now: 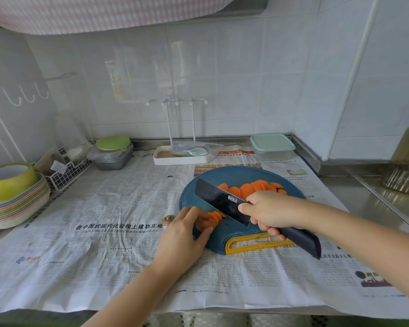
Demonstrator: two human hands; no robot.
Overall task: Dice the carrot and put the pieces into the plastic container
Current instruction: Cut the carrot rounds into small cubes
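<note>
Two hands show: the left hand [182, 234] and the right hand [267, 211]. There is one round blue cutting board [222, 175], one black cleaver [220, 201] and one brown carrot end [168, 218]. There are two groups: a far fan of orange carrot slices [253, 186] and a near stack of orange carrot slices [213, 216]. Far right stands one clear plastic container with a pale green lid [272, 147]; far left hang three white wall hooks [30, 101].
</note>
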